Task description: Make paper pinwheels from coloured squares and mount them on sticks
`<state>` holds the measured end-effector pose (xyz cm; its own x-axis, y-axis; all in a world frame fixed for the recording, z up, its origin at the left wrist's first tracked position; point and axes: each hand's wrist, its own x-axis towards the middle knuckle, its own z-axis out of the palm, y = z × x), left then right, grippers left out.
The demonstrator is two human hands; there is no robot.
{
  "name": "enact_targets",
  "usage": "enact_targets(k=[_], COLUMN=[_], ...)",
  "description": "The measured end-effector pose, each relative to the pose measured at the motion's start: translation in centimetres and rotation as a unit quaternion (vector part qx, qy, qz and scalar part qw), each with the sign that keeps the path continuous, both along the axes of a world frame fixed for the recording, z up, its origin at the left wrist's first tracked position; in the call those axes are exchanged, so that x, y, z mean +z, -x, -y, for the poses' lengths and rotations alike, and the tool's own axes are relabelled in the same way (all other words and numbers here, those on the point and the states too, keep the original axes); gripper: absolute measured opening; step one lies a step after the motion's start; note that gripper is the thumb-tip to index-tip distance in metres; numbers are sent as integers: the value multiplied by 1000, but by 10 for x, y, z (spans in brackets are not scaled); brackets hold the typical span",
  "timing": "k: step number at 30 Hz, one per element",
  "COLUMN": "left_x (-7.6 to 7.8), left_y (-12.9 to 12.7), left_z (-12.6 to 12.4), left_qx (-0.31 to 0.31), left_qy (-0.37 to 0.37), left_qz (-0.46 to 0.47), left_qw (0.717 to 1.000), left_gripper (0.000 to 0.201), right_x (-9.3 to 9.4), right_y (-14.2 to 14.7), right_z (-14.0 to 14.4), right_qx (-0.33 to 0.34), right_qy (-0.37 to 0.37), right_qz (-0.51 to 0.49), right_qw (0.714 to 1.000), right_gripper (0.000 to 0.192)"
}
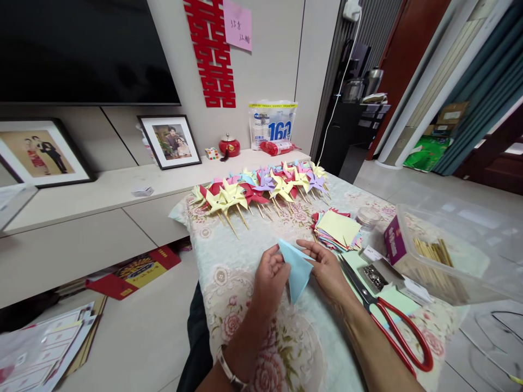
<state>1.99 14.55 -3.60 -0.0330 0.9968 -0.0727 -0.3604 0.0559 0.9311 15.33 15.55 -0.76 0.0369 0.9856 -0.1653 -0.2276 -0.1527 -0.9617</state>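
Table point(241, 256): cloth-covered. Scissors point(370, 299): just beside right hand point(328, 270), liable to be nudged by a sideways sweep. Left hand point(269, 277): fingers curled, gripping paper's left edge. Right hand: fingers loosely spread, thumb and forefinger pinching right corner. Paper point(299, 269): blue, folded, between hands; could crease askew from uneven pinching. Box point(387, 270): lidless; spillable if knocked.

Cloth-covered table point(239, 247) is holding pinwheels point(281, 188) along its far edge; paper stack point(338, 227), tub point(369, 216), green sheet point(402, 298), scissors point(370, 299) and bin point(395, 242) are sitting toward the right edge.
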Motion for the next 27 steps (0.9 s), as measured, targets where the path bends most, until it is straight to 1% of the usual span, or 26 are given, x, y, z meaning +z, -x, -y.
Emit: enact_targets(k=[2, 5, 8, 13, 16, 18, 21, 24, 27], left_x=[3, 8, 11, 14, 16, 18, 20, 22, 25], left_y=[1, 3, 5, 5, 5, 5, 7, 9, 12], left_z=[-1, -1, 0, 2, 5, 6, 6, 6, 7], left_qx=[7, 29, 53, 41, 28, 23, 18, -5, -24], left_qy=[13, 14, 14, 14, 29, 25, 30, 58, 72], left_qz=[2, 8, 10, 8, 19, 32, 66, 100, 112], left_qw=[1000, 999, 998, 999, 999, 999, 997, 993, 991], left_gripper=[53, 45, 40, 24, 16, 12, 12, 15, 25], right_x=[0, 3, 6, 9, 9, 8, 6, 4, 3], right_y=[0, -1, -1, 2, 2, 1, -1, -2, -2], right_z=[0, 1, 2, 5, 4, 4, 3, 3, 4], right_qx=[-4, -17, -1, 21, 25, 21, 13, 9, 9], right_qy=[1, 6, 12, 10, -1, -10, -26, -49, -65], right_qz=[-9, -21, -20, 20, 41, 50, 56, 59, 64], right_qw=[1000, 1000, 1000, 1000, 999, 998, 998, 997, 996], right_gripper=[52, 49, 50, 44, 32, 22, 11, 8, 5])
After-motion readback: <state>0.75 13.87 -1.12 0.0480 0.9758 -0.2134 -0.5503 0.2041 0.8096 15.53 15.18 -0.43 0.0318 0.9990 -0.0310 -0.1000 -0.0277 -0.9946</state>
